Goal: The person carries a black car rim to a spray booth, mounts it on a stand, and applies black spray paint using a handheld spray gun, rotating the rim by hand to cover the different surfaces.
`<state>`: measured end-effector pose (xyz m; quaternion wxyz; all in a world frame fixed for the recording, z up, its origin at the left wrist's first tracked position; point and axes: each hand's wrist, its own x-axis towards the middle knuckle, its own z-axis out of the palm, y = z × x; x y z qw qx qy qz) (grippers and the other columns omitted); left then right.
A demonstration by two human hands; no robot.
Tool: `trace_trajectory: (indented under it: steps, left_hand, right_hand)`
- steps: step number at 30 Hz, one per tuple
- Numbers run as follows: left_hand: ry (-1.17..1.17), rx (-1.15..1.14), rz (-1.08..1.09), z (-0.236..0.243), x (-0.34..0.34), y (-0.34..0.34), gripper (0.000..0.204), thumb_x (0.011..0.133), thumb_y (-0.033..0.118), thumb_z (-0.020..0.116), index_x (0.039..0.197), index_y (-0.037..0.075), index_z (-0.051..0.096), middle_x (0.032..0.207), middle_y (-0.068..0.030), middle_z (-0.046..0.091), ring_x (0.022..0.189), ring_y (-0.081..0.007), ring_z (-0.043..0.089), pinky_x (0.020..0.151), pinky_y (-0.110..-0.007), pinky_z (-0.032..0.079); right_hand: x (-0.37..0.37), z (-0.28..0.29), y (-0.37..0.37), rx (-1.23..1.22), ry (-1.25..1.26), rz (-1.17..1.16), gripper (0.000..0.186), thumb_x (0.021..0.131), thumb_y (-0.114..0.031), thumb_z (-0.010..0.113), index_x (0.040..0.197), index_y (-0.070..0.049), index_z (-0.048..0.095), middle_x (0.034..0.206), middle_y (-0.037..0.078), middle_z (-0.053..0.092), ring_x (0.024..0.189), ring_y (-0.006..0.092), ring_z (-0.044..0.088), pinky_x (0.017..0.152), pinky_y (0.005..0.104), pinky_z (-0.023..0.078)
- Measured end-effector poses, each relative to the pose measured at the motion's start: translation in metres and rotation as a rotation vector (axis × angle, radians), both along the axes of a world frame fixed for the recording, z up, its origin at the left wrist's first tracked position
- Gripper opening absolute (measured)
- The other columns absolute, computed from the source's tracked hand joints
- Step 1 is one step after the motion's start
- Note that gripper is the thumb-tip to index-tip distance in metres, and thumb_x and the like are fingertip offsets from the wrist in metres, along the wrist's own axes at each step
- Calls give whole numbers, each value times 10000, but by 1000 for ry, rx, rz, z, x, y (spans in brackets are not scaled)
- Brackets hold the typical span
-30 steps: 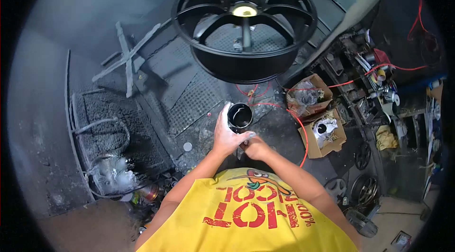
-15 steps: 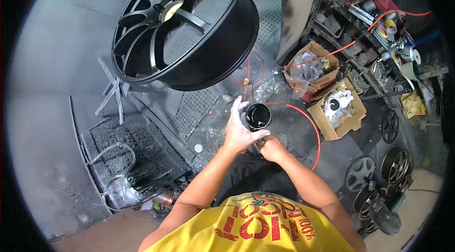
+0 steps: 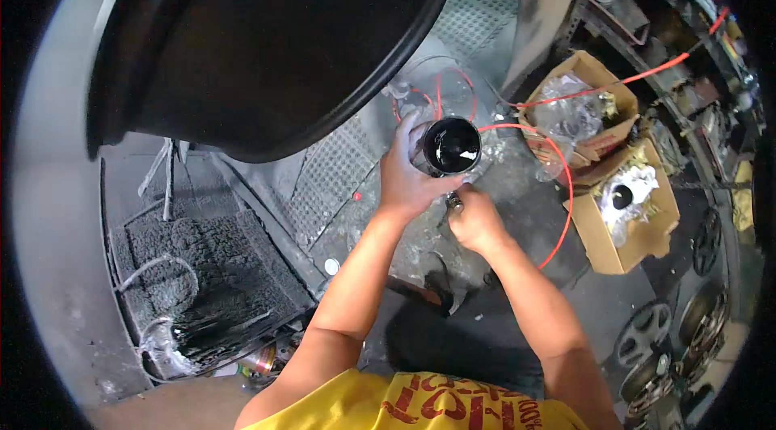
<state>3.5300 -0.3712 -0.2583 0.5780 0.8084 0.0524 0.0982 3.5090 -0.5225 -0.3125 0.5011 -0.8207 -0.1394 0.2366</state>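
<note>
A spray gun's open cup (image 3: 453,146), with glossy black liquid inside, stands in front of me. My left hand (image 3: 409,171) is wrapped round the cup's left side, fingers behind it and thumb below. My right hand (image 3: 477,222) closes on the spray gun (image 3: 455,202) just under the cup; most of its body is hidden by my hands and the cup. Beyond my hands, at the upper left, a large black wheel rim (image 3: 267,50) hangs in the air, its outer barrel turned toward me. The rim does not touch either hand.
An orange air hose (image 3: 561,159) loops round on the right. Two cardboard boxes (image 3: 602,240) hold plastic and rags beside a cluttered shelf (image 3: 626,22). Wheels (image 3: 644,331) lean at the lower right. A dark, crusted filter mat (image 3: 218,260) lies at the left.
The hanging rim has turned from its spoked face to its barrel side and looks larger and closer. Both hands, with the spray gun, have moved slightly up and right in view.
</note>
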Motion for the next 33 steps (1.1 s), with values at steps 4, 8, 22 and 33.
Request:
trace_trajectory:
  steps: [4,8,22,33]
  left_hand:
    - [-79,44,13,-30,17,31,1050,530,57,914,1436,-43,391,1213,-182,672,1151,-245,645,1014,-358,500]
    - [-185,157,115,-61,21,67,986,500,60,917,1375,-26,470,1129,-148,701,1081,-222,667,981,-349,517]
    - [-413,103,182,-61,-40,134,1029,671,68,852,1491,19,234,1434,-222,492,1275,-271,540,1085,-389,410]
    - [-131,460,102,-166,-115,109,345,893,-16,585,1236,-38,612,1280,-204,630,1156,-346,613,988,-396,458]
  right_hand:
    - [9,-71,29,171,-200,-3,420,788,-4,585,1204,47,570,1105,298,628,1051,481,598,900,498,486]
    - [16,-116,61,365,-312,55,600,787,13,617,1373,58,497,1262,298,599,1159,454,590,985,454,489]
    - [15,-164,137,1030,-543,237,580,833,24,610,1404,-19,520,1241,259,638,1149,401,642,941,403,511]
    - [31,-123,115,1154,-90,381,503,897,-104,701,1368,-2,553,996,63,725,881,108,652,806,284,525]
